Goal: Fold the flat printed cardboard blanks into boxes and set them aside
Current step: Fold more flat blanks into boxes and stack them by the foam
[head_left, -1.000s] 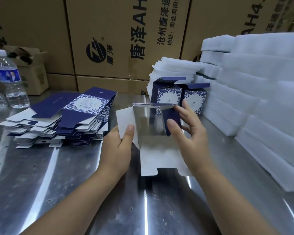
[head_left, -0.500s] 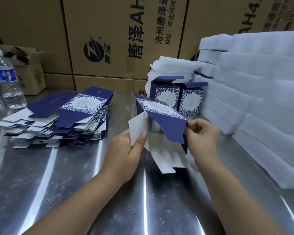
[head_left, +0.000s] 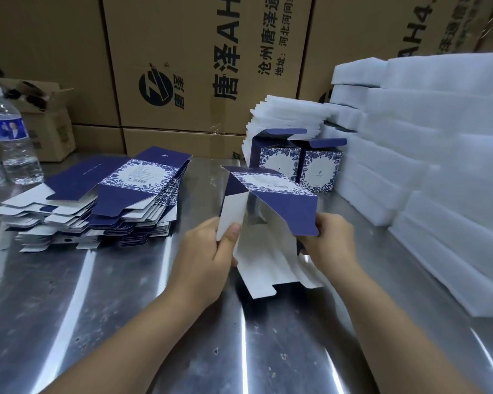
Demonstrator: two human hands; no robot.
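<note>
Tilting since a moment ago, the blank [head_left: 271, 194] is now a half-open sleeve; left hand [head_left: 208, 251] and right hand [head_left: 329, 240] pinch its flaps, bottom unfolded.

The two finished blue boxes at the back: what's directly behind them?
Behind the two finished boxes stands a stack of white sheets, with brown shipping cartons further back. The stack's lower part is covered by the boxes, so its base cannot be seen.

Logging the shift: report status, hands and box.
Left hand grips white side flap; right hand grips blue flap. Half-opened blank held above table, not yet a box. Nothing in the way.
</note>
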